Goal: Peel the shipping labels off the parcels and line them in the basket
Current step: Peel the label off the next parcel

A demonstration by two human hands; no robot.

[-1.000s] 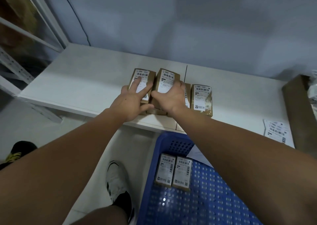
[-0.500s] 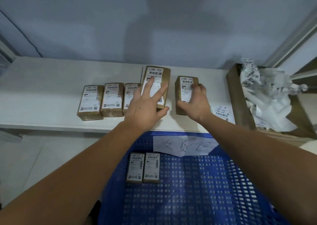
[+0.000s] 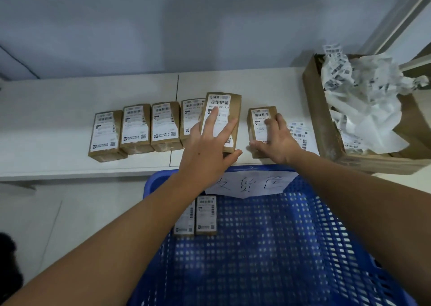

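Several brown parcels with white shipping labels stand in a row on the white shelf. My left hand holds one parcel slightly raised at the row's right end, with fingers spread flat on its label and the thumb hooked round its near end. My right hand grips a separate parcel a little further right, fingers curled over its right side. Below the shelf is the blue basket, with two labelled parcels side by side near its far left.
A handwritten paper note lies over the basket's far rim. Loose labels lie on the shelf right of my right hand. A cardboard box stuffed with crumpled label paper stands at the far right. A wall closes the back.
Both hands have drawn their parcels to the right, away from the row. My view has swung right and down. Over the last half second the hands have hardly moved.
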